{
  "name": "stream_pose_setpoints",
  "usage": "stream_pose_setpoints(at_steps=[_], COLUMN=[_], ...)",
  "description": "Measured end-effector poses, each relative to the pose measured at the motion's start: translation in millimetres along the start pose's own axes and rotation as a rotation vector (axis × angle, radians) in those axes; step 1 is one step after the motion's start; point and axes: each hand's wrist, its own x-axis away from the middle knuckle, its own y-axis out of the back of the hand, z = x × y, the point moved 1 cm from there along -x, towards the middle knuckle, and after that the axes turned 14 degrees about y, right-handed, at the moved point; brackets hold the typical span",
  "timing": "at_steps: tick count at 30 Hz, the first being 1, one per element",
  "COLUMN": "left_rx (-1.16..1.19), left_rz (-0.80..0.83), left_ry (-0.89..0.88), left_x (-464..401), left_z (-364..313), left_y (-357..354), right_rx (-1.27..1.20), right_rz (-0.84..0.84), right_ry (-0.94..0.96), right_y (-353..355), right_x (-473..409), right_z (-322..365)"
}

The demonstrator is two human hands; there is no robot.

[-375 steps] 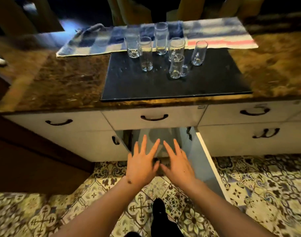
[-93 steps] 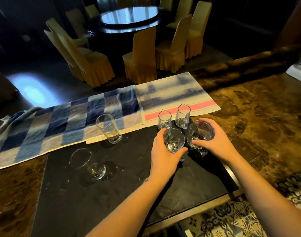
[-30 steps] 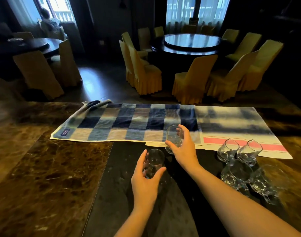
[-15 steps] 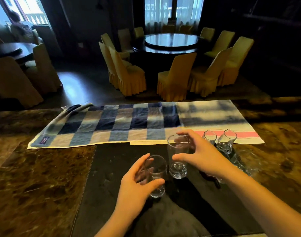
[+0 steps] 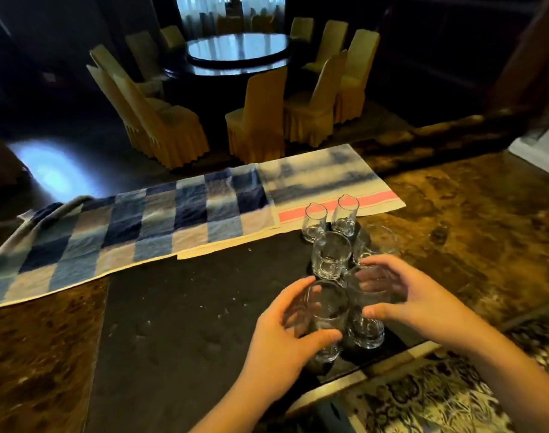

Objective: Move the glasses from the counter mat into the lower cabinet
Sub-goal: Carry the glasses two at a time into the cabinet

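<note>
Several clear glasses stand clustered at the right end of the black counter mat [image 5: 179,323]. My left hand [image 5: 282,342] is wrapped around a tall glass [image 5: 326,320] near the mat's front edge. Beside it, my right hand [image 5: 404,301] grips a second tall glass [image 5: 365,326]. The two held glasses nearly touch. Behind them stand a handled mug glass [image 5: 331,256], a wide glass [image 5: 376,243] partly hidden by my right fingers, and two small slanted-rim glasses [image 5: 313,221] [image 5: 345,215]. The lower cabinet is out of view.
A blue checked towel [image 5: 135,226] and a pale striped towel [image 5: 323,182] lie along the mat's back edge. Brown marble counter [image 5: 473,226] extends left and right. Patterned floor tiles [image 5: 438,398] show below the front edge. Yellow-covered chairs [image 5: 254,120] ring a round table beyond.
Both hands carried their glasses rightward across the mat to the cluster at its right end. The view swung right and tilted down with them.
</note>
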Motion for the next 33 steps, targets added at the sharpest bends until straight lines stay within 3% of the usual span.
stream_pose_setpoints(at_steps=[17, 33], left_rx=[-0.129, -0.200], left_rz=[-0.109, -0.179], left_ry=[-0.129, -0.071], left_x=[-45.4, -62.7], left_z=[16.7, 42.9], left_y=[-108.8, -117.0], right_rx=[-0.042, -0.077], right_rz=[-0.424, -0.383], right_ry=[0.050, 0.043], right_y=[41.3, 29.6], right_x=[41.3, 41.8], right_z=[-77.4, -114.3])
